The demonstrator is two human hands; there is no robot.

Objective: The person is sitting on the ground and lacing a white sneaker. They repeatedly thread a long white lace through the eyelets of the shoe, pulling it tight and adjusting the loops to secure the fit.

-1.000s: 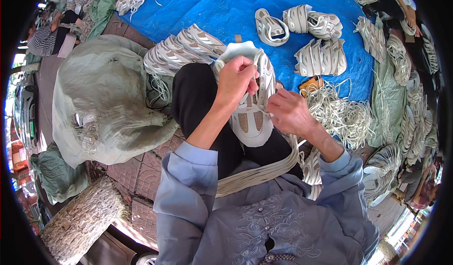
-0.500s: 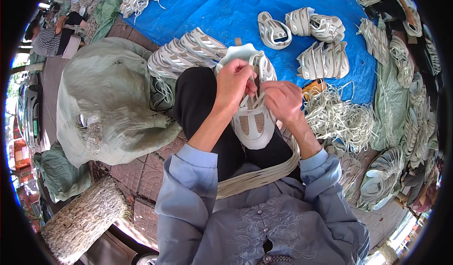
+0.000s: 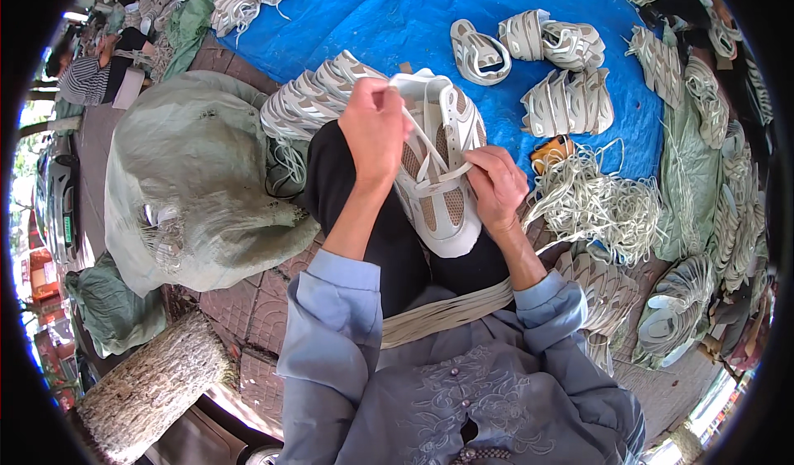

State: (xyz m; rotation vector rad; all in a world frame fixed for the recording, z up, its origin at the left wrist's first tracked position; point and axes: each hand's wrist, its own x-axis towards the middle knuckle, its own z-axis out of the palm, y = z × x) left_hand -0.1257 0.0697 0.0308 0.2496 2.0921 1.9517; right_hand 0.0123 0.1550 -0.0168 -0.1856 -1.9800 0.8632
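A beige and white sneaker upper [image 3: 451,232] lies over my knees with its toe toward me. A pale flat shoelace [image 3: 429,155] runs through its lower eyelets and crosses above the tongue. My left hand [image 3: 372,132] is closed at the left of the shoe opening, pinching one end of that lace. At the right eyelet row, my right hand [image 3: 498,185] pinches the lace's other side between thumb and fingers. A bundle of loose laces [image 3: 442,318] is draped across my lap.
Nested sneaker uppers [image 3: 322,93] and more stacks [image 3: 571,105] rest on a blue tarp [image 3: 372,18]. A tangled lace pile [image 3: 604,208] sits at my right. A large woven sack [image 3: 194,192] stands at my left, near a stone block [image 3: 157,382]. Another person [image 3: 91,72] sits far left.
My hands have moved apart, the left one up and leftward, the right one slightly down. The lace now stretches crossed between them, and the shoe has tilted a little.
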